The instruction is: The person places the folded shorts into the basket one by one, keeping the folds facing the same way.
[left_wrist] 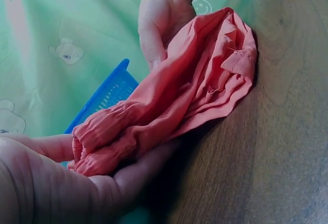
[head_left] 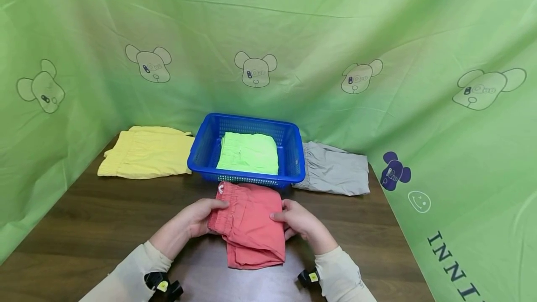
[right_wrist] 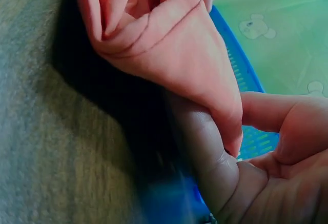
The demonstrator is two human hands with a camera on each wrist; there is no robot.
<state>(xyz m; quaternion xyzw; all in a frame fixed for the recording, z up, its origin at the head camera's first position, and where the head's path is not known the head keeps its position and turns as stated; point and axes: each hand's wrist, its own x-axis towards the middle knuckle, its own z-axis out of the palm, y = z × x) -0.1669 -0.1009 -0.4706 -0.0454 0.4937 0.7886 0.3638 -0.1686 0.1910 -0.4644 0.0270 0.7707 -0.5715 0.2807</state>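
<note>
A folded pair of red elastic-waist shorts (head_left: 253, 225) is held up between both hands, just in front of the blue basket (head_left: 247, 180). My left hand (head_left: 199, 218) grips the gathered waistband side, thumb on top and fingers beneath. On the opposite edge, my right hand (head_left: 299, 220) pinches the cloth between thumb and fingers. The left wrist view shows the folded layers of the shorts (left_wrist: 169, 96) from the side, over the wooden table. Inside the basket lies a folded neon-green garment (head_left: 248, 153) with a gathered edge.
Left of the basket lies a folded yellow garment (head_left: 147, 153). A grey garment (head_left: 335, 169) lies against the basket's right side. Green printed cloth (head_left: 293, 27) hangs behind and beside the brown wooden table (head_left: 105, 232).
</note>
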